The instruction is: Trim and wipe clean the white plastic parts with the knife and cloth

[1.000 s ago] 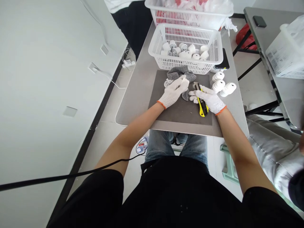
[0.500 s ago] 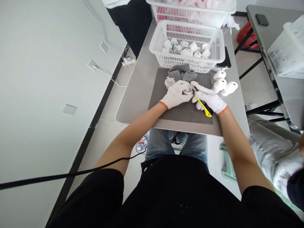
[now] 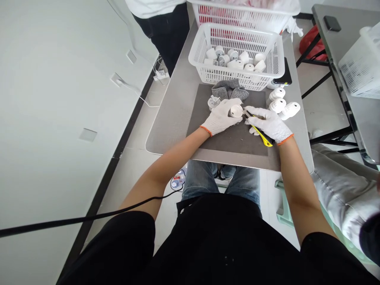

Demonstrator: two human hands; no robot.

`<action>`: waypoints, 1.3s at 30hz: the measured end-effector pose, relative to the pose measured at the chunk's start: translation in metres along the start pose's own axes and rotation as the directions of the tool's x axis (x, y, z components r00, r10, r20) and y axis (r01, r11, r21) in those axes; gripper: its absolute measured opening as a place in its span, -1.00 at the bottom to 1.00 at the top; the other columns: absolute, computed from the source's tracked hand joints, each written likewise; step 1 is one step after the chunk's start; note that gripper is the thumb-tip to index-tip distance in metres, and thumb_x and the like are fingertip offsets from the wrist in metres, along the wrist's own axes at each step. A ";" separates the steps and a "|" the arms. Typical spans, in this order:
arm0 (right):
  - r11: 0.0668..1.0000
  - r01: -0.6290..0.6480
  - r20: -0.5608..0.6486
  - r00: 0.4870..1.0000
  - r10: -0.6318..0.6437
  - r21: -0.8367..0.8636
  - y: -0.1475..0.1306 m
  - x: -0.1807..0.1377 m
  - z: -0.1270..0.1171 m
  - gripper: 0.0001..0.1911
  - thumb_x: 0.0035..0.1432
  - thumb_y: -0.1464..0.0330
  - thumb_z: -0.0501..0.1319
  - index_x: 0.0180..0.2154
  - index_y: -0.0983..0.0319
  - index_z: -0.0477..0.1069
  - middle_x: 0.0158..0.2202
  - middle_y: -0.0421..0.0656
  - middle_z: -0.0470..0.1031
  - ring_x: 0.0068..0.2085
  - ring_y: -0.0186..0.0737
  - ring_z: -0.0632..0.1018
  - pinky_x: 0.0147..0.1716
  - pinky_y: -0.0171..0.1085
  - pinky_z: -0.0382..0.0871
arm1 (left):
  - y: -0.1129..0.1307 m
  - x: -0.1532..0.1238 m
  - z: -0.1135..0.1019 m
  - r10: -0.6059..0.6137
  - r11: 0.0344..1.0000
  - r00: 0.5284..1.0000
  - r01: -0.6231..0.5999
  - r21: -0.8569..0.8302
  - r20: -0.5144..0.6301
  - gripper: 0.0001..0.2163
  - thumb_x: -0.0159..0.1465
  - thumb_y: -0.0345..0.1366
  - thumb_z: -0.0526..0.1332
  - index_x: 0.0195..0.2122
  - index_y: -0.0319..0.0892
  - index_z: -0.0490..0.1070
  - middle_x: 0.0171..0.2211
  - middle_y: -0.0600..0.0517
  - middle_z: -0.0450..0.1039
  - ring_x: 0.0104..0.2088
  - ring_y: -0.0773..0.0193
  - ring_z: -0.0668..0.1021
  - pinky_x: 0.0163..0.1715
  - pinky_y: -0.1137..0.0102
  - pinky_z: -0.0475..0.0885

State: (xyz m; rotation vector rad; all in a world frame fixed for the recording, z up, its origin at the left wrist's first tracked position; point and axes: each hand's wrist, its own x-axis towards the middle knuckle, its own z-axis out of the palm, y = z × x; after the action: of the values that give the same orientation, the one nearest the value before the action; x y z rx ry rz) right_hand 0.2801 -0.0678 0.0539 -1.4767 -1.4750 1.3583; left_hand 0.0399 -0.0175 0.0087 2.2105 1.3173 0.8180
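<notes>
My left hand (image 3: pixel 221 117), in a white knitted glove with an orange cuff, is closed round a white plastic cup-shaped housing (image 3: pixel 236 111), whose hollow end faces up toward me. Gloved the same way, my right hand (image 3: pixel 268 123) grips a yellow and black utility knife (image 3: pixel 261 135). The knife's blade end points left, close beside the housing's rim; whether it touches cannot be made out. Just behind my left hand stands a white round part with a plug-like top (image 3: pixel 213 102). A folded grey cloth (image 3: pixel 230 90) lies beyond both hands on the dark mat (image 3: pixel 219 141).
A white basket (image 3: pixel 204 69) of white plastic parts stands behind the mat, with another basket (image 3: pixel 246 15) beyond it. Several white housings (image 3: pixel 278 105) sit right of my right hand, near a black phone (image 3: pixel 285 75). People are at the far left and right; a black cable (image 3: pixel 118 211) crosses my left arm.
My right hand has drawn slightly right with the utility knife, away from the housing. In my left hand the housing has turned, so its hollow end shows more.
</notes>
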 end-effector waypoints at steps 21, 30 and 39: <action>0.864 0.386 -0.177 0.872 -0.456 -0.324 0.008 0.013 -0.004 -0.57 0.40 0.30 0.47 0.27 0.03 0.69 0.35 -0.16 0.68 0.44 0.15 0.62 0.62 0.18 0.42 | -0.023 0.009 0.011 0.120 0.975 0.992 -0.127 -0.184 -0.049 -0.35 0.35 -0.29 0.49 0.47 -0.06 0.49 0.47 -0.15 0.56 0.51 -0.11 0.55 0.67 -0.03 0.32; 0.897 0.306 -0.168 0.913 -0.371 -0.319 0.027 0.006 0.000 -0.51 0.25 0.25 0.53 0.19 0.17 0.72 0.29 -0.07 0.72 0.32 0.13 0.72 0.50 0.14 0.56 | -0.015 0.009 0.009 0.019 0.989 0.998 -0.027 -0.142 -0.061 -0.37 0.33 -0.32 0.47 0.44 -0.04 0.50 0.49 -0.11 0.55 0.55 -0.05 0.52 0.70 -0.01 0.31; 0.832 0.270 -0.211 0.887 -0.410 -0.484 0.034 -0.013 -0.005 -0.43 0.29 0.25 0.49 0.31 0.08 0.71 0.29 -0.16 0.72 0.34 0.17 0.71 0.55 0.18 0.49 | -0.011 0.006 0.006 0.032 0.992 0.999 -0.036 -0.119 -0.041 -0.38 0.38 -0.33 0.42 0.48 -0.09 0.46 0.49 -0.11 0.53 0.54 -0.01 0.51 0.70 0.05 0.30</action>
State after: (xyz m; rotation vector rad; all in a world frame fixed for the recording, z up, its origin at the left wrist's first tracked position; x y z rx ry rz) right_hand 0.2974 -0.0845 0.0261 -1.5051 -1.8057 0.5590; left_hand 0.0396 -0.0075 -0.0012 2.1390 1.2187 0.9320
